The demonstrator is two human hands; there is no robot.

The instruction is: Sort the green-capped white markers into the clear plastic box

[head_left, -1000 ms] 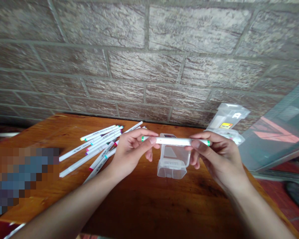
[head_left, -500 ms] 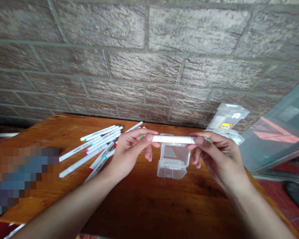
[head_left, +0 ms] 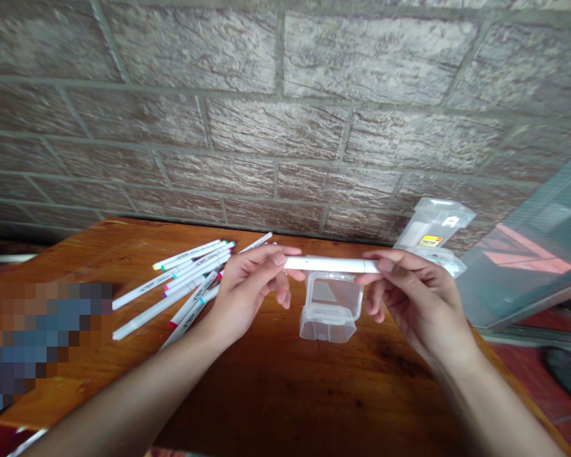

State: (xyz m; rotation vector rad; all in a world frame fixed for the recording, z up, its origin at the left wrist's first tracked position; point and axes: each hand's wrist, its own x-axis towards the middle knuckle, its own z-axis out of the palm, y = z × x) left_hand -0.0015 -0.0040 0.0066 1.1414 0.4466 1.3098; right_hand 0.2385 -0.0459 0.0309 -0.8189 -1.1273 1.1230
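A white marker [head_left: 330, 264] is held level between both hands, above a small clear plastic box [head_left: 330, 308] that stands on the wooden table [head_left: 276, 381]. My left hand [head_left: 250, 289] pinches the marker's left end with thumb and fingers. My right hand [head_left: 409, 298] pinches its right end. Both coloured end caps are hidden by my fingertips.
Several white markers with coloured caps [head_left: 185, 282] lie loose on the table to the left. A clear plastic lid or packet with a yellow label [head_left: 433, 231] leans at the back right against the brick wall [head_left: 276, 108]. A glass pane [head_left: 537, 247] lies on the right.
The marker has risen slightly and my fingertips have slid over its green ends, which showed a second ago. The box and loose markers have not moved.
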